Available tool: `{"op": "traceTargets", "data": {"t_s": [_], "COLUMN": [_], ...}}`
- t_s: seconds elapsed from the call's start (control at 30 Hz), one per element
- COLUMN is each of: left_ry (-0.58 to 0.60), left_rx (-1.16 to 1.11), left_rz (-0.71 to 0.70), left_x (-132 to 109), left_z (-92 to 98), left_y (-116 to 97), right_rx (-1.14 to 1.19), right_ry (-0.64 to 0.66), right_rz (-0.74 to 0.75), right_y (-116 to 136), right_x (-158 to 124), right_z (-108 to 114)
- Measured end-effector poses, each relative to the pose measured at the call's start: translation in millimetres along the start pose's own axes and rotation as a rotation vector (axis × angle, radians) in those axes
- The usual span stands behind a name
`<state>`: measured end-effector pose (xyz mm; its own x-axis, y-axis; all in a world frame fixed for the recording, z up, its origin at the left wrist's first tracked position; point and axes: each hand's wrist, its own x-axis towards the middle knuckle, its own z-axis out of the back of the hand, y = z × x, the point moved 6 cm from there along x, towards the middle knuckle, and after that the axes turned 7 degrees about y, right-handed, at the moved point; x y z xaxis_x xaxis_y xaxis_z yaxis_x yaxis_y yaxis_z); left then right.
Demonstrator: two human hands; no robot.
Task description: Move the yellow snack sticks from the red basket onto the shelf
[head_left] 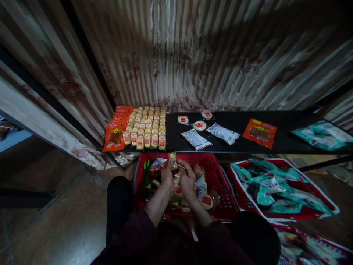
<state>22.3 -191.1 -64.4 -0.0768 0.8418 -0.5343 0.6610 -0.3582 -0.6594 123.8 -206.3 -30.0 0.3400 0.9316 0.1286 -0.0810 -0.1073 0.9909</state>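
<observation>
Both my hands are down in a red plastic basket [220,206] full of wrapped snacks, just below the black shelf [228,147]. My left hand [167,177] is closed round small yellow snack packs [173,160], one of which sticks up above its fingers. My right hand [187,178] curls its fingers over the same bunch of packs, touching the left hand. Round biscuit packs with red labels [206,201] lie in the basket beside my right wrist.
On the shelf: rows of several small yellow snack packs [146,127], orange packets [115,137], round biscuit packs [199,126], two white packets [223,133], one orange packet [259,133], teal bags [322,135]. A red bag with teal packs [278,191] lies at right. Corrugated wall behind.
</observation>
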Motion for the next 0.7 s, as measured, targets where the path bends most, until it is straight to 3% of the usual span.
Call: {"op": "traceTargets", "data": {"t_s": [0.2,0.33,0.53,0.7], "left_ry": [-0.053,-0.07,0.007,0.049], "left_rx": [-0.012,-0.091,-0.265,-0.348], "left_rz": [0.038,0.135,0.301,0.335], "left_x": [2.8,1.8,-3.2,-4.9], "left_z": [5.1,3.2,-6.3,-9.8], "left_y": [4.0,10.6,18.2,17.7], "right_rx": [-0.058,-0.108,-0.206,-0.254], "right_ry": [0.024,0.001,0.059,0.089], "right_rz": [0.058,0.063,0.159,0.203], "right_y": [2.9,5.2,21.0,28.4], "right_x": [1.0,0.5,-1.1,-1.4], "right_z": [-1.9,-0.9,-2.6,-4.0]}}
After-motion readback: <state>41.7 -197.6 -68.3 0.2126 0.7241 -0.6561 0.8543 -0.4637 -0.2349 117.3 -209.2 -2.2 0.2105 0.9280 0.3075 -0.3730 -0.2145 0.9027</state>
